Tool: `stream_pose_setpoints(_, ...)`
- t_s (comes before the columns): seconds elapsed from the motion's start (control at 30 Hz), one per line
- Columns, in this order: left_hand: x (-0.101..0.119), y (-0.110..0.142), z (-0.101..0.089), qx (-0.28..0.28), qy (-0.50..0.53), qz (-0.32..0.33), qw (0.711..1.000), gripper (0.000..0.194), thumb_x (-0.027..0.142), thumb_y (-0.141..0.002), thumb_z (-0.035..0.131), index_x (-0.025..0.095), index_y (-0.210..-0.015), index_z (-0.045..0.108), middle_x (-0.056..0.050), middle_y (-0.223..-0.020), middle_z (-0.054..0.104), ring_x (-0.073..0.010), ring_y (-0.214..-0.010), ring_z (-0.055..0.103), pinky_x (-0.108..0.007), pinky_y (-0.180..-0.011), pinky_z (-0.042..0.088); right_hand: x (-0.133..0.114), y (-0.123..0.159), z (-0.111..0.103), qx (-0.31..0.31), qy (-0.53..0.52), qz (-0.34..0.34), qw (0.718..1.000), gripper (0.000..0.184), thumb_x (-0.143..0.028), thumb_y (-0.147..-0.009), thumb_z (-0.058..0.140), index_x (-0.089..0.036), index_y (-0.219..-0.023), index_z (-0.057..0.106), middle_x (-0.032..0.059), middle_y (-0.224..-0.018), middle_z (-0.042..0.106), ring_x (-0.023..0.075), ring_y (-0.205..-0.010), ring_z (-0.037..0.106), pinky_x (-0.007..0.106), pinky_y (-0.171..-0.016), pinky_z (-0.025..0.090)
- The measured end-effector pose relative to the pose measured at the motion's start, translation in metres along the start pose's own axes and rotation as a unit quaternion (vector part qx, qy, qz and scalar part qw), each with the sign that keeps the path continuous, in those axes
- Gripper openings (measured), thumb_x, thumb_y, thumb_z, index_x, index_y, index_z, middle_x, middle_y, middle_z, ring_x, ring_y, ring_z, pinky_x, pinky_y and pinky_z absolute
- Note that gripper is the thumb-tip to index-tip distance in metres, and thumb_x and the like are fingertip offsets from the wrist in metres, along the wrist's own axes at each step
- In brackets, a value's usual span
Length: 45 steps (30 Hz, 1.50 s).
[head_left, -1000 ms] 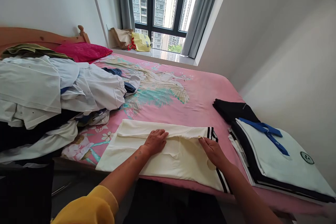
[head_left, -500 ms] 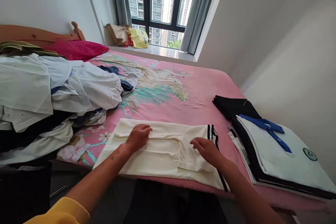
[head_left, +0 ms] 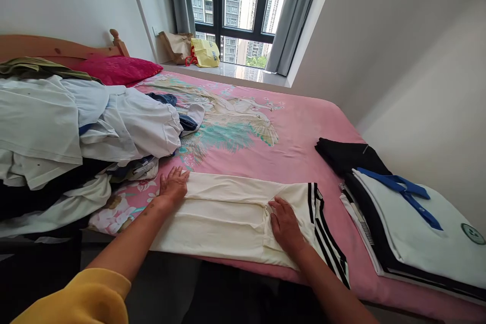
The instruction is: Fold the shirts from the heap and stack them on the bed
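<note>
A cream shirt (head_left: pixel 224 223) with black stripes at its right end lies folded lengthwise along the near edge of the bed. One sleeve-like flap is folded over its middle right. My left hand (head_left: pixel 173 186) rests on the shirt's far left corner, fingers spread and lying flat. On the flap, my right hand (head_left: pixel 284 224) lies palm down, its fingers stretched out near the flap's left edge. Neither hand grips the fabric visibly.
A loose heap of clothes (head_left: pixel 129 121), mostly white, covers the left of the bed (head_left: pixel 299 126). At right lies a stack of folded clothes (head_left: pixel 421 228), with black folded cloth (head_left: pixel 347 154) behind it. A pink pillow (head_left: pixel 119 70) and bags (head_left: pixel 205 52) are farther back.
My left hand has moved left from the middle of the shirt to its left corner, fingers now spread. My right hand has come down onto the flap. More stripes show at the right end.
</note>
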<state>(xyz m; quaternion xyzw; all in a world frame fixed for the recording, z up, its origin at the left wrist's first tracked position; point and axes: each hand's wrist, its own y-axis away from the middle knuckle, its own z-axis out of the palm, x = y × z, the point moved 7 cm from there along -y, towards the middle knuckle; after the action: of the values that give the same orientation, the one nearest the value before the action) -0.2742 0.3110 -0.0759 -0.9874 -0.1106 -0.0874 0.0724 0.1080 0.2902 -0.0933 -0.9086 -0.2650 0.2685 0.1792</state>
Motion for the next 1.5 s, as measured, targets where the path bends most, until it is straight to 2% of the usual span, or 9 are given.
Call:
stream_pose_setpoints(0.1,0.029,0.007,-0.013,0.041,0.038,0.089,0.994,0.041,0.012,-0.082,0.038,0.017,-0.116,0.06,-0.011,-0.128,0.055,-0.0219,-0.12,0.047,-0.041,-0.104,0.033,-0.014,-0.006,-0.006,0.015,-0.021,-0.005,1.0,0.031,-0.014,-0.083,0.042,-0.02,-0.112,0.053,0.0106,-0.116,0.051,0.0235,-0.113,0.045,0.046,-0.098,0.037)
stream_pose_setpoints(0.27,0.159,0.046,-0.001,0.011,0.168,0.324,0.931,0.036,0.008,-0.081,0.04,0.021,-0.103,0.066,-0.006,-0.11,0.064,-0.0171,-0.104,0.056,-0.032,-0.094,0.042,-0.032,-0.022,-0.003,-0.028,0.015,0.02,0.999,0.031,-0.031,-0.08,0.056,-0.018,-0.108,0.054,0.0077,-0.1,0.057,0.0224,-0.096,0.049,0.039,-0.09,0.037)
stream_pose_setpoints(0.37,0.212,0.057,0.012,-0.029,0.188,0.348,0.918,0.03,0.01,-0.082,0.044,0.021,-0.1,0.065,-0.005,-0.105,0.065,-0.0163,-0.099,0.057,-0.03,-0.09,0.043,-0.03,-0.03,0.008,-0.088,0.075,0.065,0.991,0.02,-0.026,-0.078,0.058,-0.021,-0.097,0.059,0.0051,-0.091,0.058,0.021,-0.089,0.05,0.035,-0.082,0.035)
stream_pose_setpoints(0.47,0.23,0.056,0.026,-0.058,0.168,0.333,0.926,0.022,0.019,-0.085,0.045,0.023,-0.096,0.064,-0.003,-0.102,0.066,-0.0171,-0.098,0.057,-0.034,-0.089,0.043,-0.029,-0.031,0.015,-0.113,0.106,0.075,0.985,0.012,-0.02,-0.078,0.055,-0.022,-0.088,0.061,0.0033,-0.085,0.057,0.0192,-0.085,0.049,0.032,-0.078,0.032)
stream_pose_setpoints(0.6,0.195,0.047,0.035,-0.059,0.121,0.305,0.943,0.027,0.026,-0.087,0.042,0.028,-0.108,0.06,-0.004,-0.125,0.057,-0.0218,-0.117,0.048,-0.049,-0.103,0.029,-0.03,-0.026,0.016,-0.093,0.101,0.066,0.988,0.012,-0.019,-0.08,0.054,-0.023,-0.089,0.06,0.0019,-0.086,0.056,0.0177,-0.085,0.047,0.032,-0.081,0.03)
stream_pose_setpoints(0.7,0.123,0.031,0.028,-0.061,0.06,0.199,0.976,0.037,0.021,-0.081,0.046,0.031,-0.114,0.056,-0.003,-0.133,0.051,-0.0227,-0.122,0.044,-0.051,-0.106,0.024,-0.03,-0.022,0.015,-0.071,0.091,0.068,0.991,0.013,-0.018,-0.08,0.053,-0.023,-0.089,0.061,0.0019,-0.087,0.056,0.0174,-0.085,0.047,0.032,-0.083,0.029)
stream_pose_setpoints(0.83,0.016,0.017,-0.007,-0.037,0.002,0.027,0.999,0.023,0.019,-0.073,0.049,0.026,-0.088,0.065,-0.004,-0.102,0.063,-0.0217,-0.103,0.055,-0.039,-0.095,0.038,-0.031,-0.019,0.013,-0.047,0.073,0.069,0.994,0.015,-0.017,-0.08,0.052,-0.023,-0.09,0.061,0.0024,-0.088,0.056,0.0181,-0.087,0.046,0.033,-0.086,0.029)
stream_pose_setpoints(0.93,-0.033,0.015,-0.032,-0.01,-0.014,-0.047,0.999,0.022,0.023,-0.077,0.043,0.02,-0.086,0.064,-0.007,-0.091,0.063,-0.0199,-0.09,0.058,-0.033,-0.084,0.044,-0.031,-0.017,0.013,-0.037,0.064,0.067,0.995,0.016,-0.017,-0.08,0.052,-0.023,-0.092,0.061,0.0026,-0.089,0.056,0.0187,-0.087,0.046,0.034,-0.087,0.03)
stream_pose_setpoints(1.5,-0.06,-0.03,-0.002,-0.043,0.053,-0.237,0.969,0.036,0.053,-0.069,0.055,0.021,-0.078,0.068,-0.009,-0.096,0.068,-0.0278,-0.094,0.058,-0.038,-0.08,0.04,-0.029,-0.014,0.018,-0.037,0.056,0.063,0.996,0.019,-0.016,-0.082,0.048,-0.022,-0.095,0.059,0.0034,-0.09,0.054,0.0198,-0.088,0.047,0.036,-0.088,0.032)
